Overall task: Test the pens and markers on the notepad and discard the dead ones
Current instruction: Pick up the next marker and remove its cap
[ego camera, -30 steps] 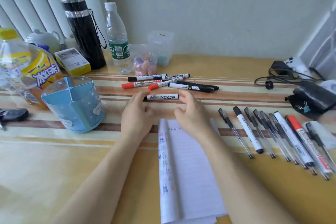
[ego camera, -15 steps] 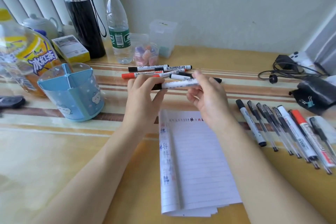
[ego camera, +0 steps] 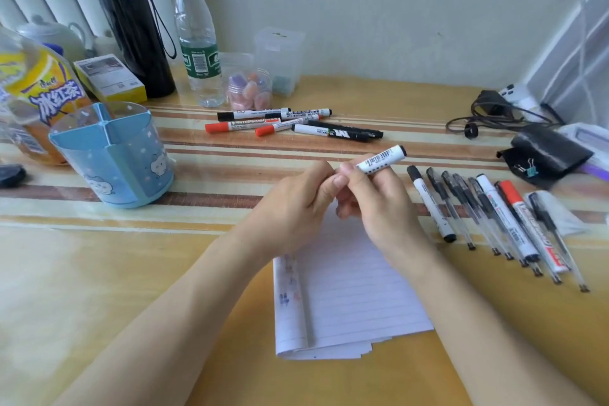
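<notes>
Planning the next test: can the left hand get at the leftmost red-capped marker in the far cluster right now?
Probably, once freed. The left hand and right hand both grip the white marker; the red-capped marker lies on the table beyond, with the blue pen holder off to the side.

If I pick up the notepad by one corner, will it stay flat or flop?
Probably flop: the notepad looks thin, with pages curled over at its left edge. Its bottom sheets sit staggered, so they may fan apart. On the glossy table it likely slides easily.
</notes>
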